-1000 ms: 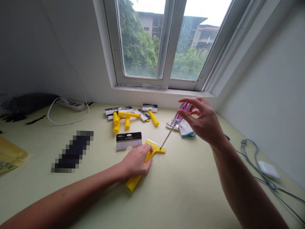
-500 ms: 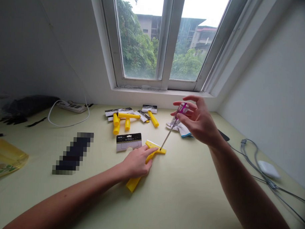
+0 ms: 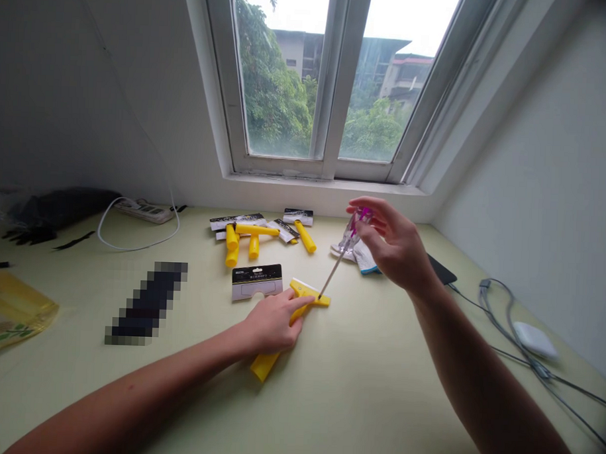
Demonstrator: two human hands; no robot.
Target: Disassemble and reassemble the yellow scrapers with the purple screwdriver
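Note:
A yellow scraper (image 3: 265, 367) with a wide head lies slantwise on the table. My left hand (image 3: 274, 322) is closed round its handle and presses it down, the index finger stretched along the head. My right hand (image 3: 394, 243) grips the clear and purple handle of a screwdriver (image 3: 335, 273) above the table. The screwdriver's shaft slants down to the left, and its tip meets the right part of the scraper head. Whether a screw sits under the tip is too small to tell. A black and white packaging card (image 3: 256, 282) lies just behind my left hand.
Several yellow handles (image 3: 256, 230) and cards lie in a group at the back. White gloves (image 3: 365, 257) and a dark flat device (image 3: 441, 270) are behind my right hand. Grey cables (image 3: 513, 327) and a white case (image 3: 536, 340) lie right; a yellow pouch (image 3: 19, 310) lies left.
The fingers of my right hand have curled and turned round the screwdriver handle. The screwdriver tip stays on the scraper head, and my left hand keeps its place.

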